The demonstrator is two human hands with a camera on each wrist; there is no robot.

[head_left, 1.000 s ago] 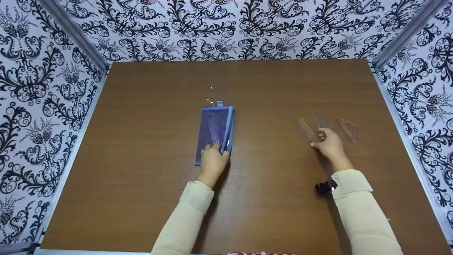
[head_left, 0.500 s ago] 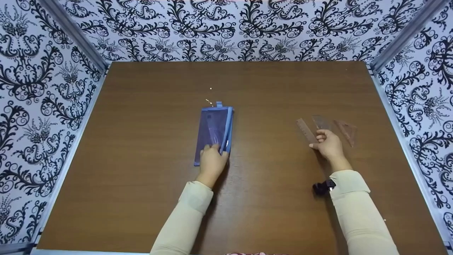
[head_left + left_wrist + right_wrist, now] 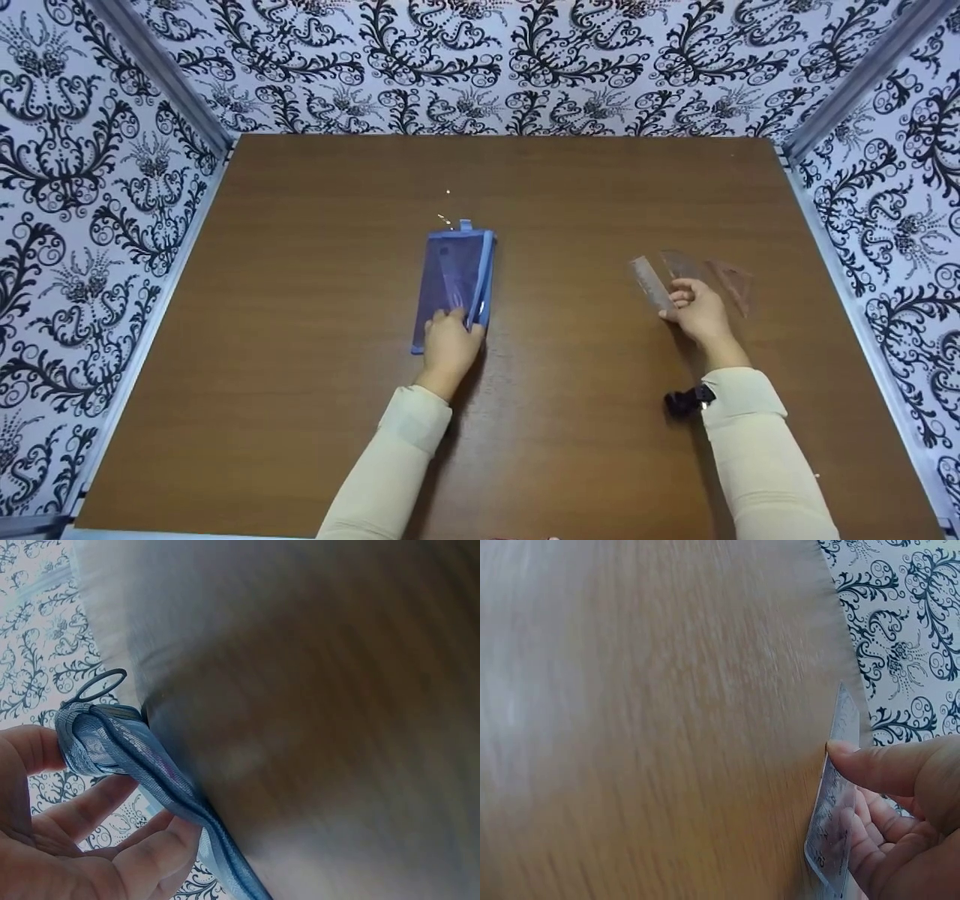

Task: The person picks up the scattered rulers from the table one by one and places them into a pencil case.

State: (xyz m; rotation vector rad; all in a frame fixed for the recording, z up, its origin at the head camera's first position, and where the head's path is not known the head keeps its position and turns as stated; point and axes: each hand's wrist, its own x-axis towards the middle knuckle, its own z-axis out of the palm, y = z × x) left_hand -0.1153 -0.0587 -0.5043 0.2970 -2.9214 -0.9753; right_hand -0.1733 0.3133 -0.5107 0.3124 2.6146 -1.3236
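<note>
In the head view a blue see-through zip pouch (image 3: 454, 262) lies on the table, its opening along the right side. My left hand (image 3: 452, 337) grips the pouch's near end; the left wrist view shows thumb and fingers around the zip edge (image 3: 161, 772), by a small loop (image 3: 101, 685). To the right, my right hand (image 3: 701, 311) pinches a clear ruler (image 3: 651, 283), tilted with its markings showing (image 3: 831, 817). Just beyond that hand lie a clear flat drawing piece (image 3: 679, 262), partly covered by the fingers, and a clear triangular set square (image 3: 732, 283).
The brown wooden table (image 3: 315, 300) is enclosed by patterned panels (image 3: 465, 67) at the back and both sides. Small light bits (image 3: 445, 219) lie just past the pouch's far end. A black wrist camera (image 3: 686, 402) juts from the right sleeve.
The ruler in my right hand has tipped a little and looks brighter than before. My left hand keeps its hold on the pouch. The head view has shifted slightly.
</note>
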